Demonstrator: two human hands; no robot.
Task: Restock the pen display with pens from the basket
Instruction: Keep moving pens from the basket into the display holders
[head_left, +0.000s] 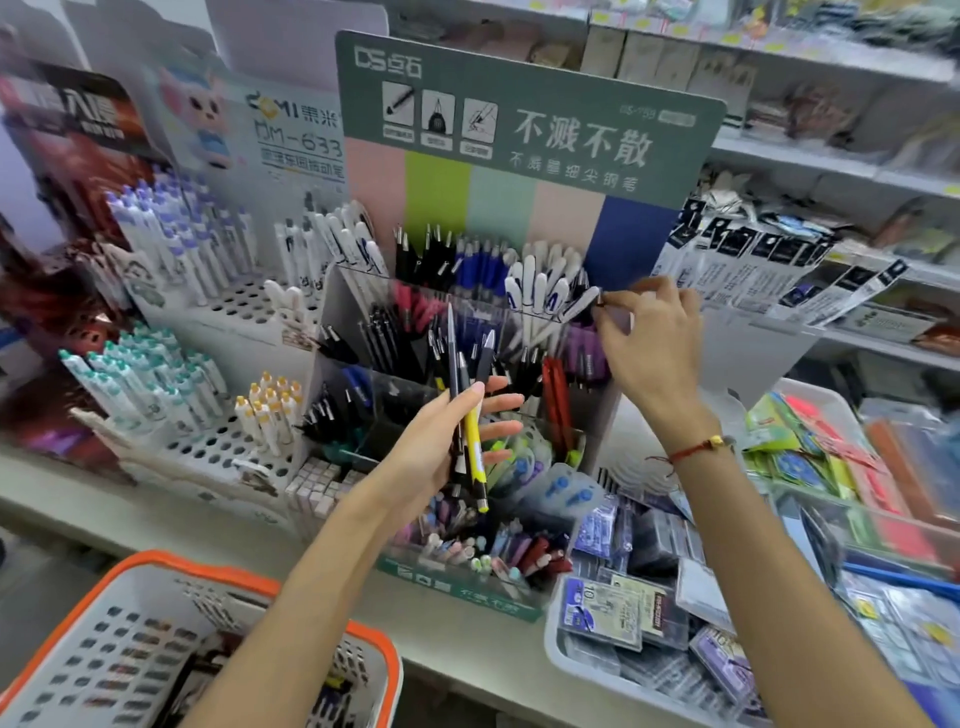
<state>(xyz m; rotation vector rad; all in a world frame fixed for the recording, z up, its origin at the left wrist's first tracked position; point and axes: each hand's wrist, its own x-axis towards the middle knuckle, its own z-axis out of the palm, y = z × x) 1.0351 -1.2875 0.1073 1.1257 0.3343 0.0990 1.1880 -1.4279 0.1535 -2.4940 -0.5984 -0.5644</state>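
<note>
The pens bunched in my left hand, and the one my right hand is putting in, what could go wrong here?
The left hand holds its bundle of pens loosely, fingers partly open, so one may slip. The right hand pinches a white pen at its very tip over a crowded display compartment; it could snag or tip out.

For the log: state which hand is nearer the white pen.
Right. The right hand pinches the white pen by its end; the left hand holds a bundle of pens lower down.
</note>
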